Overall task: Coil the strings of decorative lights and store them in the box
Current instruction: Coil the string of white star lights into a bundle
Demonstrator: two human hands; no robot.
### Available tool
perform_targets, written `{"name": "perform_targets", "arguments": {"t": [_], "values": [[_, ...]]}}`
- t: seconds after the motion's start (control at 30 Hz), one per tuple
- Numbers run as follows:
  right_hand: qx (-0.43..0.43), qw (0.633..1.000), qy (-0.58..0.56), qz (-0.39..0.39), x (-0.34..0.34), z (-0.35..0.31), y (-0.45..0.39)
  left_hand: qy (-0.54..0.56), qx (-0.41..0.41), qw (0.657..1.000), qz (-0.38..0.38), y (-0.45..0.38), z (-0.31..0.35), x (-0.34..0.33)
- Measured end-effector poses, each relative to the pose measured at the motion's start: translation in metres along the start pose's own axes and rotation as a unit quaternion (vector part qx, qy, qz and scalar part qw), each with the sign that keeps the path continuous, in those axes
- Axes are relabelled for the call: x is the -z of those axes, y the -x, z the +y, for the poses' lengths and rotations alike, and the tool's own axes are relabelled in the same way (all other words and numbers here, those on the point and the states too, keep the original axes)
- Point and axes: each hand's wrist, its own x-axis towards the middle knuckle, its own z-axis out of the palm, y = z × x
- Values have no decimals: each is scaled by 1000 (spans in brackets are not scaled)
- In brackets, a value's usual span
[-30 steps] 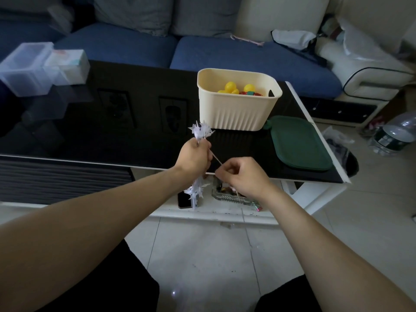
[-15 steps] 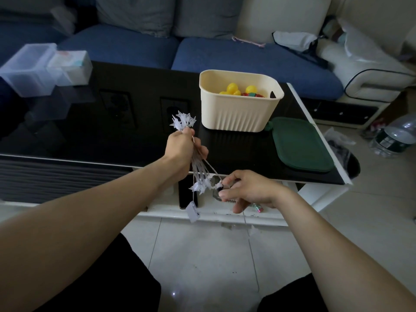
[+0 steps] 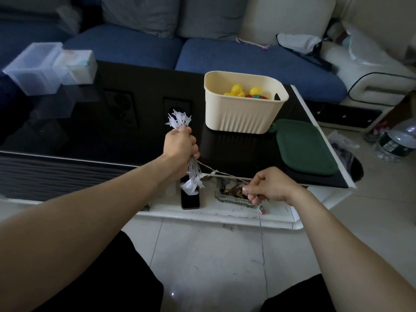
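- Now the right hand [image 3: 269,188] is sitting lower & more to the right than half a sec ago, pulling the loose wire out sideways from the bundle.
- The left hand [image 3: 181,147] is gripping the star lights [image 3: 179,119], fist wrapped tight round the middle of the bundle. It's about where it was half a sec ago.
- Stars are poking out the top of the fist, & more are hanging under it, just over the phone [image 3: 189,197].
- The right hand's thumb & fingers are pinching the thin wire [image 3: 221,173], which is running tight btw the 2 hands.
- A bit of wire is also hanging down under the right hand, so there's more left to wind, I think.
- The box [image 3: 244,119] is sitting on the black table [image 3: 90,131], past the hands, not touching them. Yellow balls & other bits are already inside.
- The green lid [image 3: 304,149] is lying flat just beside the box, on its right.
- What it means: another loop is getting ready to go round the bundle. Coiling is partway, prob not done yet, & nothing of this string is in the box.
- Next bit needs the wire kept tight so loops aren't slipping off the stars.
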Motion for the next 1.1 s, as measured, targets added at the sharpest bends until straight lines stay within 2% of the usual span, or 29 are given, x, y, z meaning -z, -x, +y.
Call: {"name": "perform_targets", "arguments": {"t": [0.17,0.3,0.37,0.67,0.87,1.1], "values": [[99,989,-87,69,-7,-11,2,6,6,1000,-5,-2,0,2],[161,969,-100,158,-15,-15,-3,-10,17,1000,-24,2,1,2],[179,963,-109,171,-19,-18,-4,-21,27,999,-41,5,1,1],[189,976,-72,77,-34,-30,-4,-84,39,988,-124,9,-17,-6],[189,980,-26,49,-39,-29,-1,-148,53,979,-127,16,-29,-14],[177,984,5,26,-45,-24,-5,-289,103,929,-209,22,-44,-16]]}}
